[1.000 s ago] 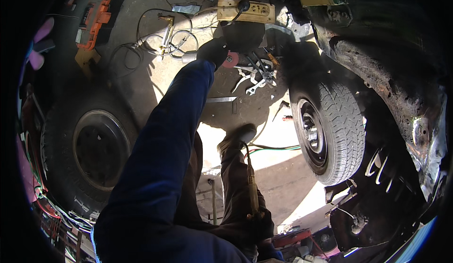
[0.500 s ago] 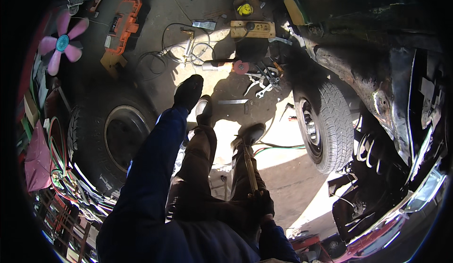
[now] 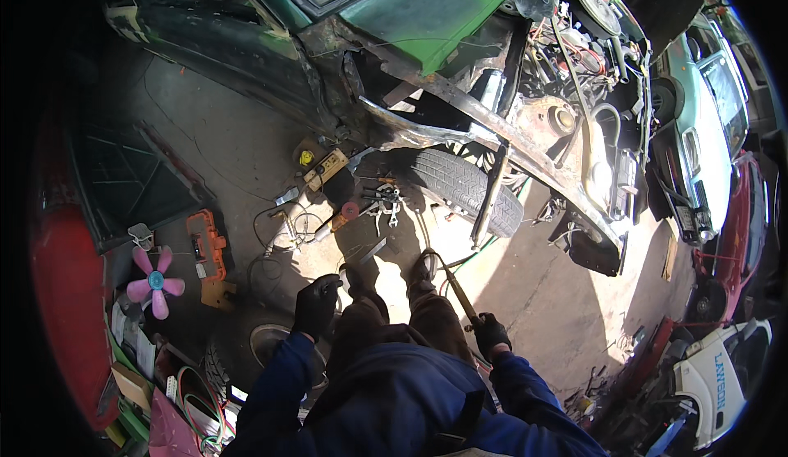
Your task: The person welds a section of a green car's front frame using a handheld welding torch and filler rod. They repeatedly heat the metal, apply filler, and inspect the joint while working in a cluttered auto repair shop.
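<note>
My right hand [image 3: 491,333], in a black glove, grips a long brass-coloured gas torch [image 3: 462,294]. The torch slants forward and left, its thin far end near my right shoe [image 3: 424,267]. My left hand [image 3: 316,305], also gloved in black, is held out over the dark wheel [image 3: 271,344] on the floor. Its fingers look curled together, and whatever may be between them is too small to make out. Ahead of my feet lie an angle grinder [image 3: 339,220] with a reddish disc and a cluster of pliers and clamps [image 3: 384,203].
A green car body [image 3: 435,18] with a cut-open front stands ahead, its tyre [image 3: 468,185] turned outward. An orange case [image 3: 207,245] and a pink fan [image 3: 156,283] are at left. A wooden block [image 3: 326,169] and loose cables lie ahead. More cars [image 3: 710,153] stand at right.
My view has lifted, bringing the green car and other cars in. The left hand has drawn back from ahead of my feet. The right hand, still gripping the torch, has moved outward from my leg.
</note>
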